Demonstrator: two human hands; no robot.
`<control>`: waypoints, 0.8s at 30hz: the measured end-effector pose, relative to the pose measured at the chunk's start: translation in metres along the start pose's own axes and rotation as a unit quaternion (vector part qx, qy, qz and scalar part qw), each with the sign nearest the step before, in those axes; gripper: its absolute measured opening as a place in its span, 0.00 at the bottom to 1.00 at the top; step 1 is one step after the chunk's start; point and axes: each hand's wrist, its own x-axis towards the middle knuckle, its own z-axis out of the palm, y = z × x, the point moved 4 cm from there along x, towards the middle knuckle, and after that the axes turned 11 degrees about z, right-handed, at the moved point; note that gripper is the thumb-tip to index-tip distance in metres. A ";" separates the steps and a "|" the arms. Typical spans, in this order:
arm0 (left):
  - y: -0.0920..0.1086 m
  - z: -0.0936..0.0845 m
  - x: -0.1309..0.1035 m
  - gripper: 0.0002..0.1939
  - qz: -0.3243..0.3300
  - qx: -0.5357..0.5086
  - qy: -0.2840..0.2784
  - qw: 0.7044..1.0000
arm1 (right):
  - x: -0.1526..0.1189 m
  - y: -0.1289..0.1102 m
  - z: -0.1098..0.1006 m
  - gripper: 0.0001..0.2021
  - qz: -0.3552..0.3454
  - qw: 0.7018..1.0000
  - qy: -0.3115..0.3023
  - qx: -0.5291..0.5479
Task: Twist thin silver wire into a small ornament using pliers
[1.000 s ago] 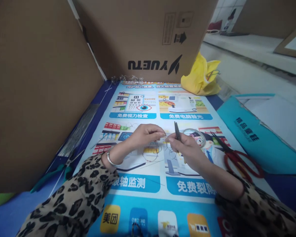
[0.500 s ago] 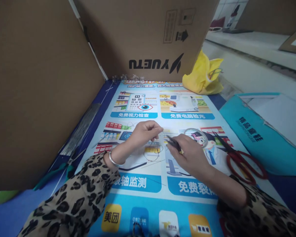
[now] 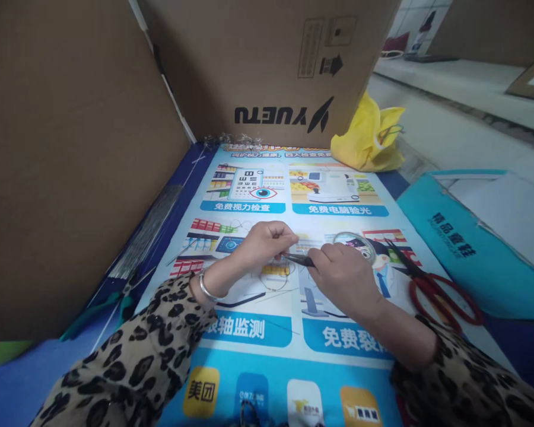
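Note:
My left hand [image 3: 269,242] has thumb and forefinger pinched together, on what looks like a thin wire. A fine wire loop [image 3: 276,279] with tiny bead-like bits shows just below that hand; whether it hangs from the fingers or lies on the mat I cannot tell. In my closed right hand [image 3: 345,273] is a dark pointed tool [image 3: 299,259], tweezers or slim pliers, its handle hidden in the palm. The tool's tip reaches left to just under my left fingertips, at the thin wire. Loose straight wires [image 3: 273,323] lie on the printed mat [image 3: 249,367].
Red-handled scissors [image 3: 442,296] and a clear ring-shaped roll [image 3: 369,246] lie at right, near a teal box [image 3: 445,231]. Behind are a yellow bag [image 3: 367,139] and cardboard [image 3: 267,65]. A bundle of wires [image 3: 149,231] and a green-handled tool [image 3: 102,311] are at left.
My right hand has turned and brought the dark tool's tip leftward, up against my left fingertips. The left hand has stayed nearly in place, still pinching.

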 end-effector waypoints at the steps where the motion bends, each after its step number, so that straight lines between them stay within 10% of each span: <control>1: -0.001 0.000 0.000 0.10 -0.003 0.000 -0.002 1.000 | 0.000 0.000 0.001 0.06 -0.003 1.000 0.002 -0.004; 24: -0.002 0.001 0.001 0.10 0.014 0.043 -0.011 0.999 | -0.002 0.000 0.009 0.07 -0.005 0.999 -0.046 -0.007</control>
